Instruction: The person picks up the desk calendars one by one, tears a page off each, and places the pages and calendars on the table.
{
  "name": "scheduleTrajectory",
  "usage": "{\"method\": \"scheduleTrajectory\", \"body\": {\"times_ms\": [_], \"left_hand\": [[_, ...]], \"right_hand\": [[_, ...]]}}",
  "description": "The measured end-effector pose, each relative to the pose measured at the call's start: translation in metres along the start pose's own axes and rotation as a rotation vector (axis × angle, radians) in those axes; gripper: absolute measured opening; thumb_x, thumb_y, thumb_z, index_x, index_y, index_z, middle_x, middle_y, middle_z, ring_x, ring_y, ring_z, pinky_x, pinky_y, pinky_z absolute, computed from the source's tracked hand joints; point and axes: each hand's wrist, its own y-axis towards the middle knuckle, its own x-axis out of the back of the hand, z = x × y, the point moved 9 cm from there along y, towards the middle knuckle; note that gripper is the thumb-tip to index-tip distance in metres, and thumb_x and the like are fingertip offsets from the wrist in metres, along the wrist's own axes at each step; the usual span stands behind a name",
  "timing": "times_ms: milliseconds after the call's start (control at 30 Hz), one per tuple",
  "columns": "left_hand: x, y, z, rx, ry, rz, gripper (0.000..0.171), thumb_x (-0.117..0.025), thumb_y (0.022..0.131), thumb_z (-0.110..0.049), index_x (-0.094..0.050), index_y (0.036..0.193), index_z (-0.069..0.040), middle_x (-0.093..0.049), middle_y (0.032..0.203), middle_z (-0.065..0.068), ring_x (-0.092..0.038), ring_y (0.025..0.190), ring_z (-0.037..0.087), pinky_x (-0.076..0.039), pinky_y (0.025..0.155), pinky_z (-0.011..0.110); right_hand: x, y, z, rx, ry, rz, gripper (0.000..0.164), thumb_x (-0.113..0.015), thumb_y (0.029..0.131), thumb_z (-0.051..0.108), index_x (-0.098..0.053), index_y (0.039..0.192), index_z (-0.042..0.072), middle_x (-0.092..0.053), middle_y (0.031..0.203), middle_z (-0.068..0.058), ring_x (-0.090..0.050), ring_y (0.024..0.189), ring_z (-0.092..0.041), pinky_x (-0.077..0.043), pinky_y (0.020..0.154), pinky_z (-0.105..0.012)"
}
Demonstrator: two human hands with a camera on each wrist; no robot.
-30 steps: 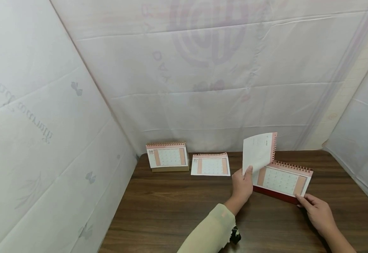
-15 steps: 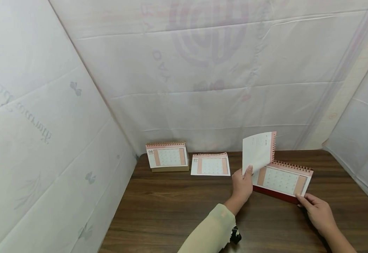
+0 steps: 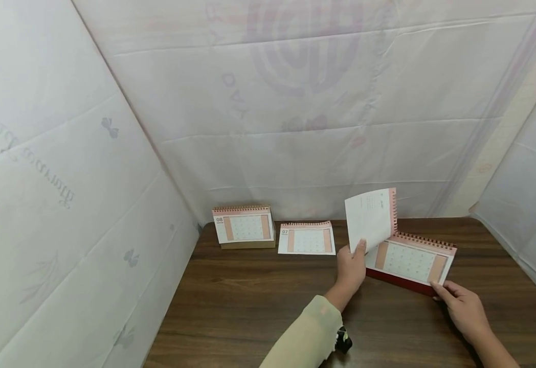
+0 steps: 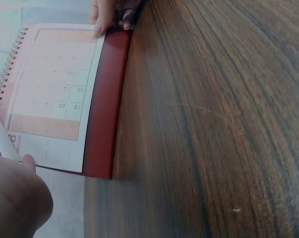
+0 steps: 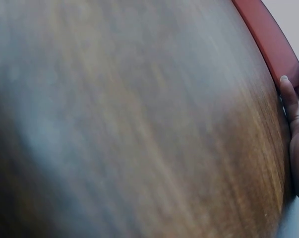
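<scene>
A spiral desk calendar with a dark red base stands on the right of the table. My left hand pinches a white calendar page between thumb and fingers. That page is swung up to the left, its pink holed edge standing almost upright; its lower end meets the left end of the coil, and whether it is still joined there I cannot tell. At the calendar's lower right corner, my right hand grips the sheets and base, thumb on the front. In the right wrist view, fingers touch the red base.
Another desk calendar, marked 08, stands at the back left. Beside it lies a loose page marked 07 with a ragged top edge. White printed sheeting rises behind the wooden table. Something small and black is at the left sleeve.
Over the last half second my left hand has shifted slightly left, and the page has moved left and a little up with it. My right hand keeps its grip in the same place.
</scene>
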Motion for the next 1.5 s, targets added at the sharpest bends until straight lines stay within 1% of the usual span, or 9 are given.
{"method": "scheduleTrajectory", "body": {"times_ms": [133,267,700,867,967,1067,1200,1367,1500], "left_hand": [[-0.001,0.0018,0.0031,0.026,-0.061,0.001,0.037,-0.06,0.11,-0.031,-0.074,0.118,0.003,-0.078,0.117,0.015,-0.072,0.109,0.014,-0.064,0.094,0.034],[-0.0022,0.0023,0.0058,0.047,-0.103,0.002,0.037,-0.06,0.11,-0.028,-0.072,0.121,0.005,-0.077,0.12,0.017,-0.073,0.113,0.02,-0.064,0.097,0.04],[-0.0017,0.0034,0.0074,0.064,-0.099,0.007,0.037,-0.06,0.11,-0.029,-0.072,0.122,0.004,-0.076,0.12,0.015,-0.073,0.114,0.02,-0.064,0.095,0.032],[-0.0023,0.0032,0.0075,0.077,-0.106,-0.001,0.036,-0.061,0.11,-0.029,-0.072,0.12,0.004,-0.077,0.119,0.014,-0.074,0.112,0.019,-0.064,0.094,0.033],[-0.003,0.0029,0.0062,0.07,-0.099,0.001,0.036,-0.061,0.11,-0.029,-0.073,0.119,0.004,-0.078,0.117,0.014,-0.074,0.11,0.017,-0.064,0.092,0.03],[-0.0033,0.0028,0.0048,0.056,-0.093,0.005,0.036,-0.061,0.11,-0.029,-0.074,0.118,0.004,-0.079,0.117,0.015,-0.075,0.108,0.017,-0.064,0.09,0.028],[-0.0031,0.0024,0.0042,0.057,-0.093,0.013,0.037,-0.06,0.11,-0.028,-0.073,0.12,0.004,-0.078,0.119,0.016,-0.074,0.111,0.018,-0.064,0.092,0.029],[-0.003,0.0015,0.0049,0.074,-0.116,0.012,0.037,-0.06,0.11,-0.028,-0.072,0.122,0.005,-0.077,0.121,0.016,-0.074,0.115,0.021,-0.064,0.094,0.031],[-0.0036,0.0015,0.0044,0.069,-0.132,0.017,0.037,-0.059,0.111,-0.028,-0.071,0.122,0.005,-0.076,0.122,0.016,-0.073,0.117,0.021,-0.064,0.095,0.031]], "right_hand": [[-0.0011,0.0012,-0.001,0.001,-0.002,0.007,0.049,-0.057,0.109,0.05,-0.08,0.108,0.007,-0.079,0.082,0.008,-0.052,0.078,0.015,-0.039,0.067,-0.011],[-0.0017,0.0022,-0.0025,-0.002,-0.003,0.007,0.049,-0.057,0.109,0.05,-0.08,0.107,0.007,-0.079,0.081,0.009,-0.052,0.077,0.014,-0.038,0.067,-0.011],[-0.0033,0.003,-0.0033,-0.016,0.0,0.013,0.05,-0.057,0.109,0.052,-0.079,0.106,0.007,-0.078,0.081,0.01,-0.052,0.078,0.013,-0.038,0.068,-0.013],[-0.0024,0.0035,-0.0035,-0.018,-0.008,0.02,0.051,-0.056,0.109,0.052,-0.079,0.107,0.007,-0.078,0.082,0.009,-0.051,0.078,0.014,-0.039,0.067,-0.013],[-0.0015,0.0035,-0.0048,-0.027,-0.014,0.028,0.053,-0.054,0.109,0.053,-0.079,0.107,0.007,-0.079,0.084,0.008,-0.05,0.078,0.015,-0.039,0.067,-0.013],[-0.0007,0.0034,-0.0056,-0.035,-0.018,0.031,0.054,-0.053,0.109,0.054,-0.079,0.105,0.007,-0.079,0.085,0.007,-0.05,0.078,0.013,-0.039,0.067,-0.014],[-0.0008,0.0034,-0.0058,-0.042,-0.018,0.03,0.053,-0.054,0.109,0.054,-0.079,0.105,0.007,-0.078,0.085,0.007,-0.05,0.078,0.01,-0.039,0.067,-0.015],[-0.0015,0.0039,-0.0059,-0.039,-0.018,0.03,0.053,-0.054,0.109,0.054,-0.079,0.106,0.008,-0.078,0.085,0.008,-0.05,0.078,0.011,-0.039,0.067,-0.015],[-0.0012,0.0046,-0.0059,-0.038,-0.016,0.031,0.053,-0.054,0.109,0.054,-0.079,0.107,0.007,-0.079,0.085,0.008,-0.051,0.078,0.012,-0.039,0.067,-0.014]]}}
